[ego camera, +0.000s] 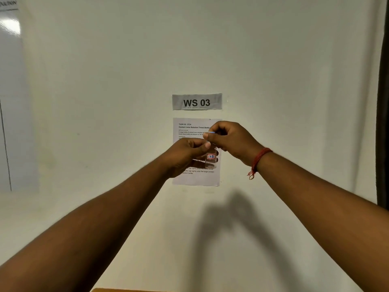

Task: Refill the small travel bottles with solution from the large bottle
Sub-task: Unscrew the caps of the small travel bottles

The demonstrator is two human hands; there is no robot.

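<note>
Both of my arms are stretched out in front of a white wall. My left hand (187,154) grips a small clear travel bottle (211,158) that bears a white label with a red frame and the marking 17B. My right hand (229,140) is just above the bottle, its thumb and forefinger pinching a small thin blue-edged piece at the bottle's top; I cannot tell whether it is the cap. The large bottle is not in view.
A printed task sheet (195,178) is stuck to the wall behind my hands, under a grey sign reading WS 03 (197,102). A red thread bracelet (257,161) circles my right wrist. A sliver of wooden tabletop (126,290) shows at the bottom edge.
</note>
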